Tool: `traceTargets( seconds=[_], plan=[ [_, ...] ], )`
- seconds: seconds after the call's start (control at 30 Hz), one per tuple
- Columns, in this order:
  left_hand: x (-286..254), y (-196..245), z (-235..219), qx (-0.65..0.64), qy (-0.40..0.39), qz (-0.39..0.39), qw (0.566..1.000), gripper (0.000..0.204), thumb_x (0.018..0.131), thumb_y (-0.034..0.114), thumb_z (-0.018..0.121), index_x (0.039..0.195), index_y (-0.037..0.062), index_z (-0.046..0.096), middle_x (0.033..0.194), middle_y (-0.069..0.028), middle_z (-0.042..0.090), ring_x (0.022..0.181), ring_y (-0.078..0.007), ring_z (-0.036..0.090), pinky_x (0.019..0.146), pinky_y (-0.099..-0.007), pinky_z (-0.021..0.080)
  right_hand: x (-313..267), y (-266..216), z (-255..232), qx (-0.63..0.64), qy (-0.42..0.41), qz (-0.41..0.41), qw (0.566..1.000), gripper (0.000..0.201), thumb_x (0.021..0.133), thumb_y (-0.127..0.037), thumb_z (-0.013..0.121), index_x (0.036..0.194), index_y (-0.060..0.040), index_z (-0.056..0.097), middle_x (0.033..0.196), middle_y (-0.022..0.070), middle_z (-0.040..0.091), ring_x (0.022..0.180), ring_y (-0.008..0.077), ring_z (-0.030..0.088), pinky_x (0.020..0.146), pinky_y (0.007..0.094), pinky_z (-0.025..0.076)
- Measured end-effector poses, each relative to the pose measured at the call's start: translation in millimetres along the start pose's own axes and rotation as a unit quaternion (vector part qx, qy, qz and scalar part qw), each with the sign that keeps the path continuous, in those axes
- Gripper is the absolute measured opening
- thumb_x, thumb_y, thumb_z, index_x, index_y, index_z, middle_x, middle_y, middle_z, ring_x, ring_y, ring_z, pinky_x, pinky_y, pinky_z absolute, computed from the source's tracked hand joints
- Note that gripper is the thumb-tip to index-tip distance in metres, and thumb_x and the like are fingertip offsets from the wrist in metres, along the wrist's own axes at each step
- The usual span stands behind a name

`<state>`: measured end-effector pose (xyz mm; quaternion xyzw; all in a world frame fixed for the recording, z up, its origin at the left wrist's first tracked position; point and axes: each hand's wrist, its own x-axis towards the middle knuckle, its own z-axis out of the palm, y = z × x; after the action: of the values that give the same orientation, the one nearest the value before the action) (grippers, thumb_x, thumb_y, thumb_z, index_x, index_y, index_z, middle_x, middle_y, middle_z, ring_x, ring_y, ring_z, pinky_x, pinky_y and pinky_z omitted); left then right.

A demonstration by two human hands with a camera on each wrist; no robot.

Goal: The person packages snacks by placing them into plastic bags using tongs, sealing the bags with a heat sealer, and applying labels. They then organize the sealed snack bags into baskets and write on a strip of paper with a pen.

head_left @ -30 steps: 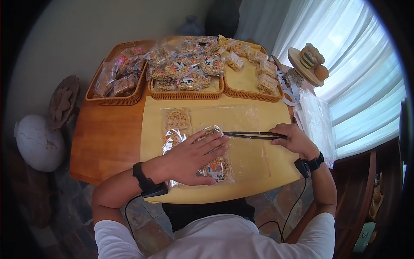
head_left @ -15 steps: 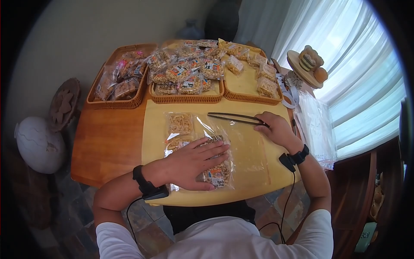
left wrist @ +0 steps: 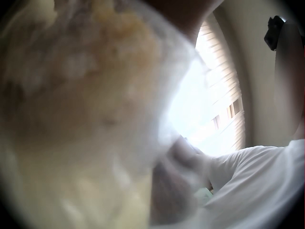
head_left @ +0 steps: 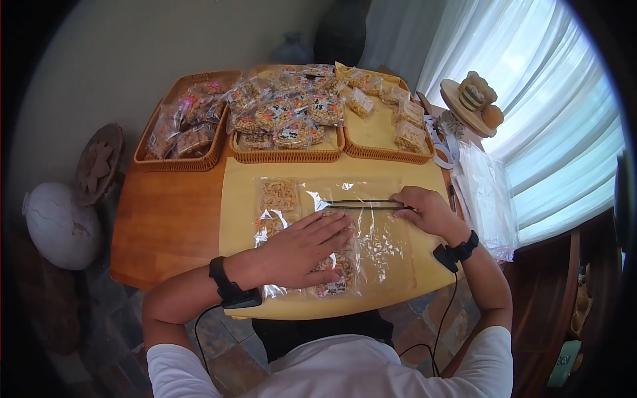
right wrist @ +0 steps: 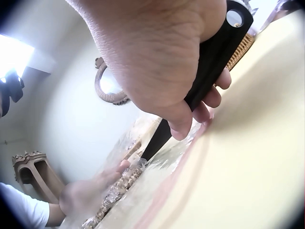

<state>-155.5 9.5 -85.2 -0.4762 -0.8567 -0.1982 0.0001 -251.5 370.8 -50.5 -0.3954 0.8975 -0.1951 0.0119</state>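
Observation:
My left hand (head_left: 295, 249) lies flat with extended fingers over snack packs in a large clear plastic bag (head_left: 388, 262). Under its palm a labelled pack (head_left: 332, 287) shows in part. To its left, pale snack pieces (head_left: 277, 194) fill another pack inside the bag. My right hand (head_left: 424, 211) grips long black tongs (right wrist: 217, 62) by their rear end. The tongs point left across the bag, tips close to the left fingertips. In the right wrist view their dark blade runs down to the packs' edge. The left wrist view is mostly blurred by plastic close to the lens.
Three wicker baskets line the back: one of brownish packs (head_left: 194, 139), a heaped middle one (head_left: 285, 156), and a right one (head_left: 371, 149) with fewer packs. Clear bags (head_left: 488, 199) are stacked at the right edge. A yellow sheet (head_left: 239, 219) covers much of the wooden table (head_left: 166, 225).
The right hand has shifted left with the tongs. Their tips swung away from me, then came back down near the left fingertips. The left hand stays pressed on the packs.

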Motion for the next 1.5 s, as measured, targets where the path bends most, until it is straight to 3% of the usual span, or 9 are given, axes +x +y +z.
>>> traceTargets(
  seconds=[0.27,0.37,0.57,0.6,0.7,0.83,1.2,1.33,1.5],
  plan=[
    [0,3,-4,0.01,-0.021,-0.001,1.0,0.083,0.108,0.056,0.05,0.164,-0.0037,0.036,0.175,-0.0224,0.028,0.165,-0.0334,0.023,0.134,-0.0508,0.019,1,4,-7,-0.018,0.036,0.079,0.996,0.04,0.09,-0.02,0.082,0.124,-0.0008,0.072,0.104,0.0169,0.074,0.097,0.0366,0.072,0.085,0.0437,0.057],
    [-2,1,-3,0.017,-0.012,0.003,1.0,0.083,0.109,0.056,0.05,0.164,-0.0035,0.036,0.175,-0.0226,0.028,0.165,-0.0346,0.024,0.134,-0.0503,0.02,-14,8,-41,0.031,-0.025,0.109,0.993,0.039,0.089,-0.016,0.084,0.122,0.001,0.073,0.1,0.0201,0.075,0.091,0.0346,0.074,0.083,0.0414,0.057],
    [-7,-1,8,0.009,0.033,0.009,0.999,0.081,0.109,0.056,0.05,0.162,-0.0047,0.038,0.173,-0.0243,0.031,0.163,-0.0358,0.027,0.134,-0.0493,0.02,-62,53,-152,0.134,-0.196,0.406,0.883,0.015,0.089,-0.006,0.083,0.103,-0.0021,0.078,0.082,0.0015,0.071,0.07,0.0106,0.065,0.067,0.0292,0.053],
    [-7,-2,9,0.007,0.039,0.014,0.999,0.081,0.11,0.056,0.05,0.162,-0.005,0.039,0.173,-0.0247,0.032,0.163,-0.0358,0.027,0.134,-0.049,0.02,-71,67,-160,0.174,-0.192,0.374,0.89,0.01,0.094,-0.008,0.078,0.102,-0.0018,0.077,0.08,0.0042,0.07,0.062,0.0105,0.062,0.061,0.0289,0.05],
    [-7,-3,12,0.005,0.049,0.016,0.999,0.081,0.11,0.056,0.05,0.162,-0.0049,0.039,0.173,-0.0248,0.032,0.163,-0.0359,0.028,0.134,-0.0488,0.019,-32,22,-130,0.43,-0.064,0.289,0.853,0.046,0.11,-0.037,0.063,0.128,0.0054,0.065,0.075,0.0037,0.063,0.056,0.0114,0.058,0.054,0.0245,0.047],
    [-7,-1,10,0.008,0.045,0.016,0.999,0.08,0.11,0.055,0.05,0.161,-0.0053,0.04,0.172,-0.0251,0.033,0.162,-0.0359,0.029,0.134,-0.0488,0.02,37,-28,-80,0.568,-0.141,0.265,0.766,0.058,0.116,-0.045,0.048,0.143,0.0059,0.06,0.086,0.0022,0.061,0.058,0.0074,0.055,0.045,0.0242,0.044],
    [-11,-2,17,0.007,0.077,0.022,0.997,0.08,0.109,0.054,0.051,0.159,-0.0071,0.042,0.17,-0.0256,0.037,0.161,-0.035,0.031,0.133,-0.0491,0.02,158,-50,-30,0.562,-0.219,0.28,0.747,0.046,0.116,-0.038,0.051,0.128,0.0043,0.067,0.082,0.0009,0.064,0.055,0.0083,0.057,0.045,0.024,0.05],
    [-11,-3,17,0.005,0.077,0.024,0.997,0.08,0.109,0.054,0.051,0.16,-0.0069,0.041,0.17,-0.0255,0.037,0.161,-0.0347,0.031,0.133,-0.0491,0.02,176,-57,-8,0.575,-0.19,0.301,0.736,0.042,0.116,-0.034,0.053,0.127,0.0044,0.066,0.083,0.0029,0.065,0.056,0.0092,0.06,0.046,0.0248,0.052],
    [-12,-4,18,0.004,0.075,0.025,0.997,0.08,0.109,0.055,0.051,0.16,-0.0064,0.041,0.17,-0.0257,0.037,0.162,-0.0351,0.03,0.133,-0.0489,0.02,162,-51,3,0.55,-0.147,0.272,0.776,0.026,0.112,-0.026,0.062,0.111,-0.0008,0.067,0.082,0.0031,0.067,0.056,0.0099,0.06,0.047,0.0233,0.047]
  ],
)
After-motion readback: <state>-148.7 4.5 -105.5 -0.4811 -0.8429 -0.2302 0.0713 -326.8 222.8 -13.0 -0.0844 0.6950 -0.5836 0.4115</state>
